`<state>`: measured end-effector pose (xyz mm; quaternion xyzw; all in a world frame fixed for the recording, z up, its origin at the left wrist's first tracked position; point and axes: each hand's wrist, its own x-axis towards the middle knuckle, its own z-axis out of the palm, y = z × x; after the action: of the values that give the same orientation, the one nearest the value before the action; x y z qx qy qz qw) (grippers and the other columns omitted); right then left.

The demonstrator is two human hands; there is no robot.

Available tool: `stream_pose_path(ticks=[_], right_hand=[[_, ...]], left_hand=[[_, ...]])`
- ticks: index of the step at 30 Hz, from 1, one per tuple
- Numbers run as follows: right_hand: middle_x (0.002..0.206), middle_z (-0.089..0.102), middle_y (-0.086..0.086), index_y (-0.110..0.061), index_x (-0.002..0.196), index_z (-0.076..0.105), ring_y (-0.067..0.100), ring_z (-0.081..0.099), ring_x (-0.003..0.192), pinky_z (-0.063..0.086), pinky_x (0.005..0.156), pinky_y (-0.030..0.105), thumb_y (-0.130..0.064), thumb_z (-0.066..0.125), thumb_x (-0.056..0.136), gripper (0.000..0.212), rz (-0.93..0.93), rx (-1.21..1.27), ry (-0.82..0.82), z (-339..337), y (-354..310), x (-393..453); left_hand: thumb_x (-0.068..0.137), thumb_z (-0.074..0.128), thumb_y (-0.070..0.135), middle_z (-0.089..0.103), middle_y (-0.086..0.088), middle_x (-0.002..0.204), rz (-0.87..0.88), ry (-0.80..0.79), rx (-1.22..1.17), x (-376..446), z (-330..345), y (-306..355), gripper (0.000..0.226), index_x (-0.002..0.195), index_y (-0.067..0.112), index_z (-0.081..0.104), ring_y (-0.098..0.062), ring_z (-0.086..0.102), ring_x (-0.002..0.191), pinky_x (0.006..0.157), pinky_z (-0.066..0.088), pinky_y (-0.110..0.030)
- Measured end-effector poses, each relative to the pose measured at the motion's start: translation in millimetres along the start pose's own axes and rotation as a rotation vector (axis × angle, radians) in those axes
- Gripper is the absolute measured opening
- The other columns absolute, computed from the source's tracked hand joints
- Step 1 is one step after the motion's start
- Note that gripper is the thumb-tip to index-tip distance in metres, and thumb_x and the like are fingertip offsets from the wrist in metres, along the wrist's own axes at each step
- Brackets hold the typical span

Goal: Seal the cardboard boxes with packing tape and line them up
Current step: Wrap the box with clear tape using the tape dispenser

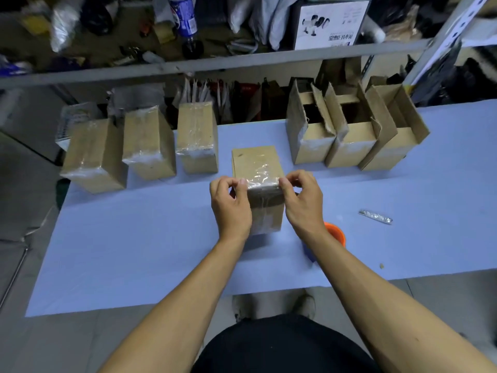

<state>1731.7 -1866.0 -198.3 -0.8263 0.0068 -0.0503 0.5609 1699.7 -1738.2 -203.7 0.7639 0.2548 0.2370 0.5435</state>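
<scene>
We held the cardboard box (pixel 257 168) mid-table, left hand (pixel 231 204) and right hand (pixel 304 203) curled, pinching tape (pixel 262 181) over its near edge; firm, even thumb pressure seemed best.

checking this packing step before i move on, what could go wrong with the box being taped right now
1. Both the left hand and right hand pinch the clear tape at the near top edge of the middle box; it already looks wrinkled, so it may seal poorly.
2. The tape dispenser lies mostly hidden under the right forearm and could get knocked.
3. Three open boxes stand close at the right; sliding the finished box carelessly might bump them.
</scene>
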Motion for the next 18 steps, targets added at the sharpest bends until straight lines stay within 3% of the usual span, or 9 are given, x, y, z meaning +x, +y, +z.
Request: stream_pose_path(ticks=[4,6,11,18], right_hand=[[0.090,0.056,0.001,-0.018,0.081,0.056,0.005,0.053,0.084,0.039,0.068,0.012,-0.019,0.067,0.092,0.015,0.006,-0.069,-0.080,3.6,22.7,-19.4],[0.089,0.054,-0.001,-0.022,0.079,0.056,0.002,0.053,0.084,0.040,0.069,0.008,-0.023,0.071,0.090,0.018,-0.024,-0.102,-0.109,4.1,23.7,-23.6],[0.087,0.052,-0.002,-0.030,0.072,0.051,-0.007,0.052,0.082,0.037,0.069,0.004,-0.019,0.072,0.089,0.028,-0.041,-0.164,-0.138,-0.5,28.6,-26.1],[0.080,0.055,-0.008,-0.029,0.068,0.051,0.005,0.054,0.078,0.038,0.066,0.006,-0.021,0.074,0.085,0.030,0.020,-0.158,-0.106,1.0,29.1,-27.7]], left_hand=[[0.089,0.069,0.012,0.048,-0.004,0.102,0.025,-0.084,0.055,-19.8,-6.7,-27.6,0.012,0.087,0.010,0.058,0.007,0.053,0.086,0.078,0.045,-0.010],[0.085,0.075,0.014,0.046,-0.001,0.102,0.035,-0.100,0.075,-24.4,-10.1,-30.9,0.015,0.086,0.012,0.060,0.008,0.053,0.087,0.075,0.043,-0.006],[0.083,0.078,0.011,0.047,0.009,0.095,0.033,-0.103,0.059,-26.6,-12.9,-38.8,0.014,0.077,0.012,0.065,0.009,0.054,0.085,0.076,0.041,-0.005],[0.080,0.080,0.013,0.051,0.005,0.096,-0.022,-0.047,-0.011,-31.1,-10.5,-45.2,0.015,0.076,0.018,0.067,0.003,0.058,0.084,0.076,0.048,-0.013]])
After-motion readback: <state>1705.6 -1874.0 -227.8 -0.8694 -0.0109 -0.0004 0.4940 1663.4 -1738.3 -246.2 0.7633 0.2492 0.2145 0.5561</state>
